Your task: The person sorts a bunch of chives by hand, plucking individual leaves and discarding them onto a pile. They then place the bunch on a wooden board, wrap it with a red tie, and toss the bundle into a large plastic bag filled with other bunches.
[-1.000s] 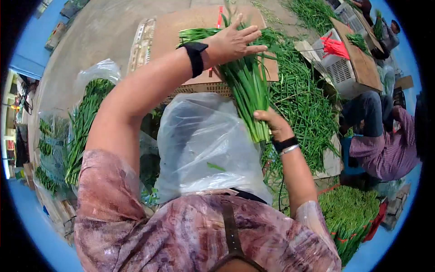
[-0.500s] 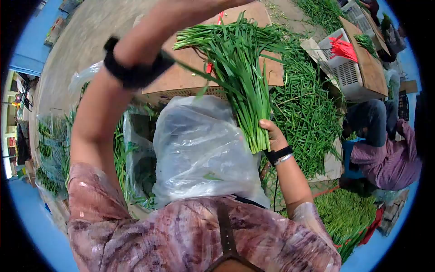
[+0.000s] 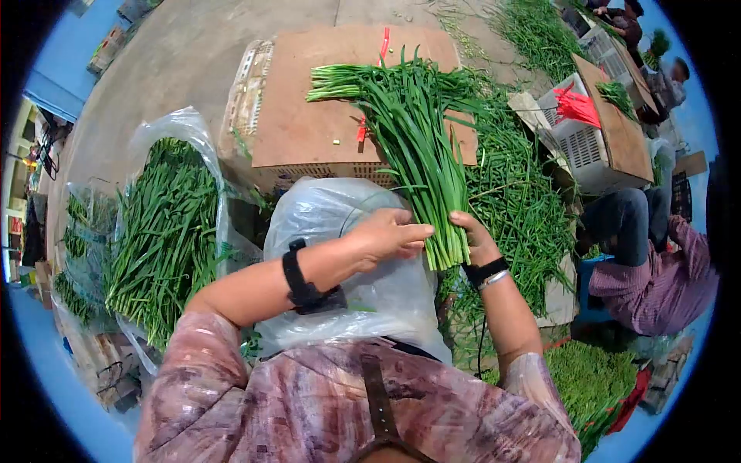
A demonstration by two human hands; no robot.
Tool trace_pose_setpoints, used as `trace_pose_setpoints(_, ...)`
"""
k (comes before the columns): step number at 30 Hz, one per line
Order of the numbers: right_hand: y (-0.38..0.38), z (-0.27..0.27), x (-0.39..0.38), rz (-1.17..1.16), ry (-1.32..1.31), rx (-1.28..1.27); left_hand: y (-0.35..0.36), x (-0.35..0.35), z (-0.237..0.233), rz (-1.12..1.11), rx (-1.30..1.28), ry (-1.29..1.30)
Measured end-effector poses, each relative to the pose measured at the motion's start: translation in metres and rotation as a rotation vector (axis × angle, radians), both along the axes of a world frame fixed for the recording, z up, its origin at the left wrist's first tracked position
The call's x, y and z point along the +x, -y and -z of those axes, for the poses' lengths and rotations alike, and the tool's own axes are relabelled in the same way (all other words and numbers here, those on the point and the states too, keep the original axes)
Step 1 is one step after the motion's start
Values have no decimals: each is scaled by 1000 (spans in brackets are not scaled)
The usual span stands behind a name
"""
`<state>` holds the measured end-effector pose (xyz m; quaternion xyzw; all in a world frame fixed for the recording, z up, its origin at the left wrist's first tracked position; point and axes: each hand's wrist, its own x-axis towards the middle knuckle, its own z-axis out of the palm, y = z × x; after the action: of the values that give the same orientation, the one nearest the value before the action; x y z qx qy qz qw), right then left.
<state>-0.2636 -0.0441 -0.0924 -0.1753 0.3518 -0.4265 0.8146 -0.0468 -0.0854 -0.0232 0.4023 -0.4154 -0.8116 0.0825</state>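
Observation:
My right hand [image 3: 477,238] is closed around the cut-end side of a bunch of garlic chives [image 3: 424,166], thumb across the pale stems. The leaves fan upward over a cardboard-topped crate [image 3: 289,116], where another bundle of chives [image 3: 336,81] lies crosswise beneath them. Close beside the stems, my left hand [image 3: 386,238] hovers above my plastic-covered lap [image 3: 324,204], index finger stretched toward the bunch and the other fingers loosely bent. Nothing shows in its grasp. Red ties [image 3: 361,130] lie on the cardboard.
At left, an open plastic bag [image 3: 166,224] is full of chives. Loose chives [image 3: 513,201] heap on the ground at right. Beyond stands a white crate [image 3: 583,139] with red ties on it. A co-worker in a checked shirt [image 3: 656,289] sits at the right.
My left hand has come down from above the crate to beside the stems. My right hand keeps hold of the bunch, which has shifted slightly. The bag at left is now uncovered.

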Motion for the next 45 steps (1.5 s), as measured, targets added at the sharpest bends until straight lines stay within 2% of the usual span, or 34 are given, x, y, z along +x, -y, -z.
trace_pose_setpoints(2, 0, -23, 1, -71, 32, -28, 7, -8, -6, 109, -241, 97)
trace_pose_setpoints(3, 2, -26, 2, -48, -7, -47, 14, -10, -3, 123, -264, 99)
trace_pose_setpoints(6, 4, -25, -12, -99, -199, -43, 25, -22, 12, -69, -114, 7)
trace_pose_setpoints(7, 8, -23, -13, -127, -197, -47, 33, -26, 18, 12, -87, 113)
trace_pose_setpoints(10, 10, -41, 0, -233, -286, -113, 12, -43, 23, -225, 93, -144)
trace_pose_setpoints(11, 7, -45, 7, -237, -368, -94, 10, -43, 20, -274, 174, -157)
trace_pose_setpoints(12, 5, -48, 11, -271, -543, -178, 7, -46, 25, -331, 144, -204)
trace_pose_setpoints(14, -5, -59, 26, -190, -835, -345, -2, -52, 41, -445, 86, -299)
trace_pose_setpoints(15, -9, -68, 31, -166, -914, -395, -7, -49, 30, -474, 89, -412)
trace_pose_setpoints(18, -23, -77, 40, -11, -1194, -551, -14, -42, 2, -436, -124, -455)
trace_pose_setpoints(19, -24, -87, 42, 10, -1197, -588, -12, -41, -4, -455, -233, -497)
trace_pose_setpoints(21, -12, -103, 41, 42, -1207, -649, 3, -33, -23, -353, -367, -446)
trace_pose_setpoints(24, 33, -104, 33, 187, -1269, -1082, 43, -25, -50, -134, -574, -342)
trace_pose_setpoints(26, 63, -107, 28, 182, -1325, -1101, 75, -24, -68, -167, -1029, -492)
trace_pose_setpoints(28, 91, -112, 28, 187, -1295, -1127, 98, -15, -82, -99, -1377, -359)
trace_pose_setpoints(30, 119, -113, 31, 230, -1154, -1237, 118, -9, -83, -23, -1427, -214)
trace_pose_setpoints(31, 134, -107, 31, 266, -1069, -1328, 129, -8, -76, 17, -1306, -147)
trace_pose_setpoints(33, 156, -81, 26, 310, -1091, -1286, 148, -1, -46, 46, -1151, -189)
trace_pose_setpoints(35, 169, -47, 19, 344, -1130, -1187, 164, 20, 21, 31, -1077, -394)
trace_pose_setpoints(36, 175, -28, 15, 354, -1146, -1131, 170, 21, 30, 32, -1055, -398)
trace_pose_setpoints(38, 178, 2, 9, 375, -1176, -1034, 179, 16, 34, 45, -1036, -312)
trace_pose_setpoints(42, 188, 34, -1, 324, -1215, -887, 185, -23, -3, 103, -1024, 48)
trace_pose_setpoints(45, 195, 38, -9, 273, -1281, -845, 206, -47, 9, 164, -1752, -12)
